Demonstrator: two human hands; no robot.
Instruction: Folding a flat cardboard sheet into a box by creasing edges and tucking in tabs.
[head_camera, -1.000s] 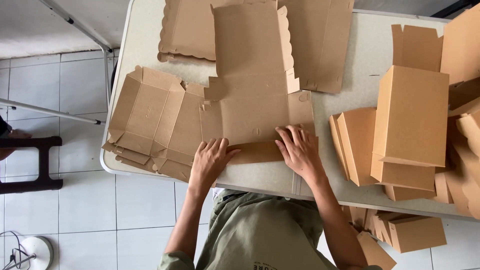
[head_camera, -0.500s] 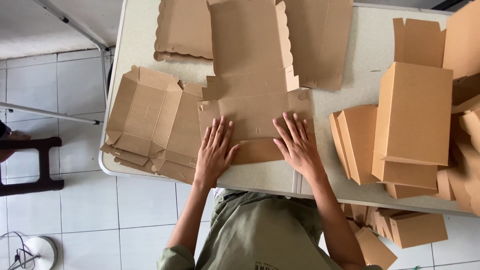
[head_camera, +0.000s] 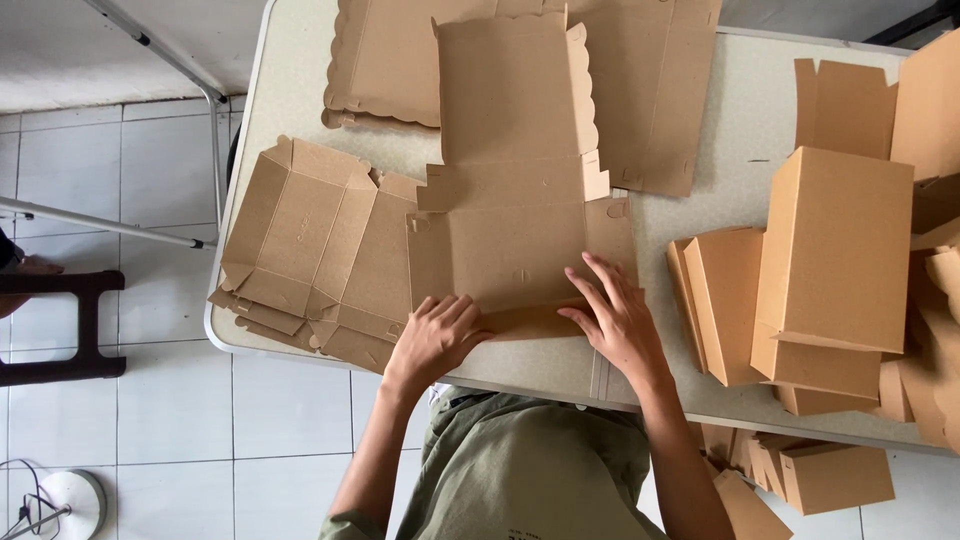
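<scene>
Both hands are flat and spread, left hand (head_camera: 435, 338) and right hand (head_camera: 615, 320) pressing the near flap of the flat cardboard box blank (head_camera: 510, 240) at frame centre. I'd keep pressure even along the crease.

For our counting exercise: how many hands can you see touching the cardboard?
2: left hand and right hand, both flat on the cardboard sheet at the table's near edge.

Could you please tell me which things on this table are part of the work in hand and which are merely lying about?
In hand:
- flat cardboard box blank, with its near flap folded
- left hand and right hand pressing on it

Lying about:
- spare flat blanks
- finished boxes
- dark stool
</scene>
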